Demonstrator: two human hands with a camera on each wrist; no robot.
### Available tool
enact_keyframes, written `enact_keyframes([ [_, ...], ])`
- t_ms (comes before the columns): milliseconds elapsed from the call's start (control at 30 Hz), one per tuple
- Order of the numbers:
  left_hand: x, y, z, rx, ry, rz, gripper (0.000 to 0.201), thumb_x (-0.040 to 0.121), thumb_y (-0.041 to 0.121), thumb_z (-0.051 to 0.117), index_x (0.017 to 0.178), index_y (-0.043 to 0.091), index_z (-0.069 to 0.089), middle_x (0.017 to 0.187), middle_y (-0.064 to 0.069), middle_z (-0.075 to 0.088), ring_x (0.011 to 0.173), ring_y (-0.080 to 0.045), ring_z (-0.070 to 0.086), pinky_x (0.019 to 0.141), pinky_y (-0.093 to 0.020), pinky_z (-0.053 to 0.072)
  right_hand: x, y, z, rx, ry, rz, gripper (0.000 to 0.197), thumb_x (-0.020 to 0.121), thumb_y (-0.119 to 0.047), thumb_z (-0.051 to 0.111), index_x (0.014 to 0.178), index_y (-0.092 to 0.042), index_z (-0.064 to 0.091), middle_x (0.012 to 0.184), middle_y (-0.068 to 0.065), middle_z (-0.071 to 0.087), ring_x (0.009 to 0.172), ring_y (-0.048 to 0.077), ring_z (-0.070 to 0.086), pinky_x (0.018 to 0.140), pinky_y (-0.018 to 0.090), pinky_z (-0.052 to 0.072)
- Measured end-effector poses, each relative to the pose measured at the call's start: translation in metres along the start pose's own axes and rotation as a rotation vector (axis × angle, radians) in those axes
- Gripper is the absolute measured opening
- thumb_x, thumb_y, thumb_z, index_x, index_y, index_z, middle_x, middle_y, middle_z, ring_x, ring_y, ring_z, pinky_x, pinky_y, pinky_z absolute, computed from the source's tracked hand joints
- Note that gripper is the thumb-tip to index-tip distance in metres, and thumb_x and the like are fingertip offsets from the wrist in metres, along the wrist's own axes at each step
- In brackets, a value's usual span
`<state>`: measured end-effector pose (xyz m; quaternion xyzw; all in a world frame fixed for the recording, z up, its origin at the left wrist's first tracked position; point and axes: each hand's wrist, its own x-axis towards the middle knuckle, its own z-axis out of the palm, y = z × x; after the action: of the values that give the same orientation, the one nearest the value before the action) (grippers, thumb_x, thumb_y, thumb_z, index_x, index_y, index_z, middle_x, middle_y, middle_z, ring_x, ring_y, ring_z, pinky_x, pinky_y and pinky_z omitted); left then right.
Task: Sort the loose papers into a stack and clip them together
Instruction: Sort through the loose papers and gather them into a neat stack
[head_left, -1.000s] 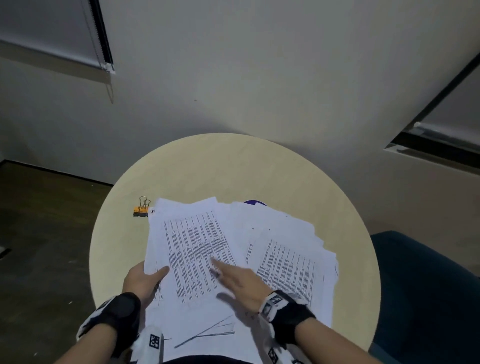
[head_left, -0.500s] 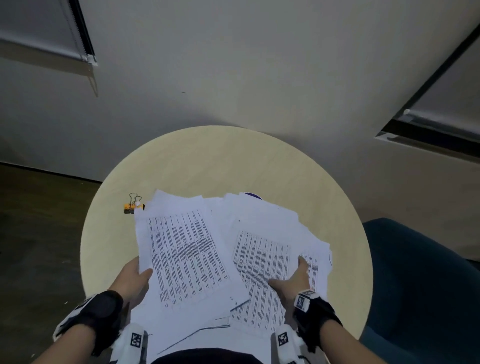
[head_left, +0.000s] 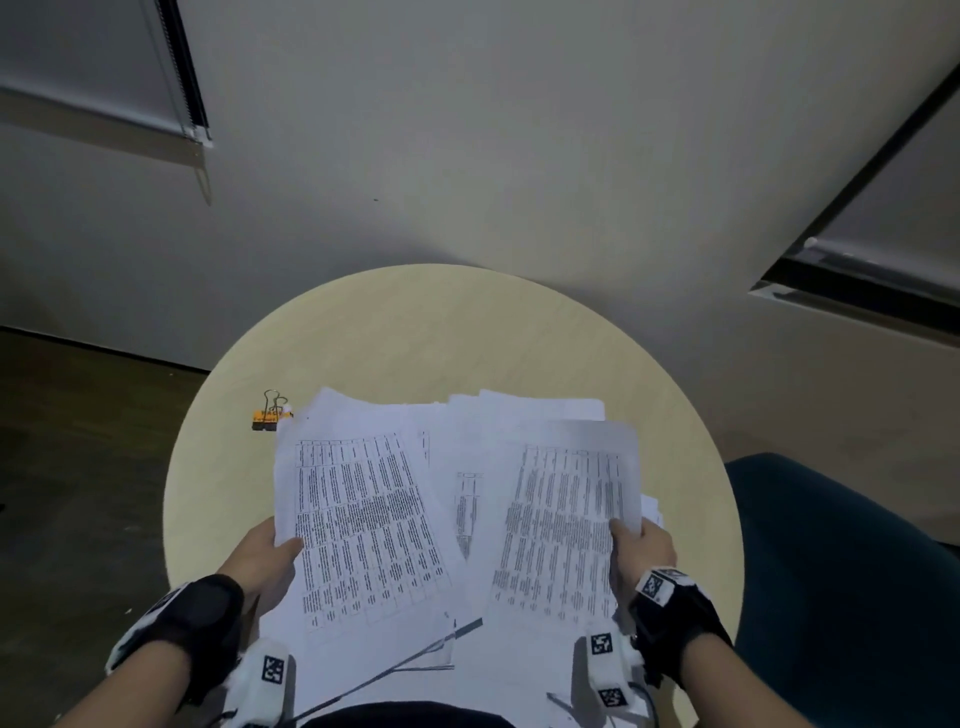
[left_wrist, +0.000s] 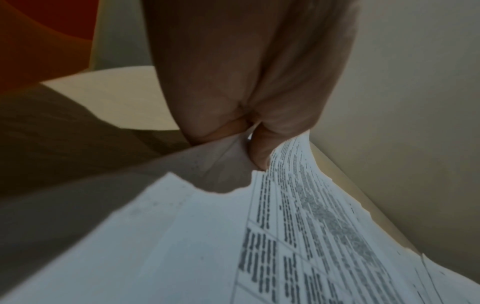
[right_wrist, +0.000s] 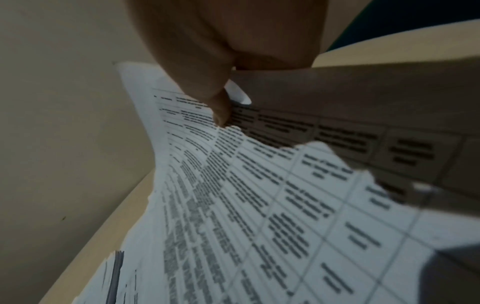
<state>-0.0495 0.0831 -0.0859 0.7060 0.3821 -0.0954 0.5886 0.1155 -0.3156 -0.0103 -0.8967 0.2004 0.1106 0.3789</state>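
Loose printed papers (head_left: 447, 441) lie spread over the near half of a round pale table (head_left: 457, 332). My left hand (head_left: 270, 551) pinches the left edge of a printed sheet (head_left: 363, 525), thumb on top; the left wrist view shows that sheet (left_wrist: 298, 236) held between thumb and fingers. My right hand (head_left: 641, 545) grips the right edge of another printed sheet (head_left: 566, 525), lifted off the pile; in the right wrist view the thumb presses on this sheet (right_wrist: 246, 195). An orange binder clip (head_left: 269, 415) sits on the table beside the papers' far left corner.
A dark blue chair (head_left: 852, 587) stands to the right of the table. A pale wall (head_left: 467, 156) rises behind the table's far edge, and dark floor (head_left: 78, 467) lies to the left. The far half of the table top is bare wood.
My right hand left the middle of the pile, went to the right side and took hold of a printed sheet, which now stands raised. The left hand kept its hold on the left sheet.
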Motion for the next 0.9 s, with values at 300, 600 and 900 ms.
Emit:
enact_keyframes([
  [300, -0.006, 0.009, 0.001, 0.051, -0.017, 0.0, 0.033, 0.094, -0.002, 0.043, 0.125, 0.005, 0.054, 0.115, -0.014, 0.065, 0.102, -0.033, 0.063, 0.093, -0.04, 0.046, 0.019, -0.019, -0.033, 0.139, 0.154, 0.015, 0.028, 0.093, -0.013, 0.055, 0.111, 0.007, 0.064, 0.106, 0.023, 0.067, 0.087, 0.032, 0.059, 0.077, 0.033, 0.044],
  [600, -0.012, 0.021, 0.012, 0.11, 0.099, 0.038, 0.019, 0.09, 0.017, 0.055, 0.105, 0.013, 0.065, 0.088, -0.006, 0.071, 0.07, -0.024, 0.064, 0.068, -0.031, 0.049, -0.017, -0.056, 0.017, 0.37, -0.172, -0.032, 0.029, 0.093, -0.02, 0.06, 0.115, -0.001, 0.059, 0.115, 0.009, 0.066, 0.1, 0.03, 0.064, 0.089, 0.041, 0.051],
  [900, -0.016, 0.036, 0.021, -0.002, 0.094, -0.105, 0.086, 0.087, 0.07, 0.026, 0.132, 0.001, 0.049, 0.125, -0.014, 0.061, 0.121, -0.031, 0.053, 0.097, -0.038, 0.037, -0.066, -0.069, 0.114, -0.054, -0.548, -0.099, 0.089, 0.082, -0.057, 0.058, 0.152, -0.022, 0.017, 0.158, 0.007, 0.017, 0.142, 0.029, 0.03, 0.112, 0.043, 0.033],
])
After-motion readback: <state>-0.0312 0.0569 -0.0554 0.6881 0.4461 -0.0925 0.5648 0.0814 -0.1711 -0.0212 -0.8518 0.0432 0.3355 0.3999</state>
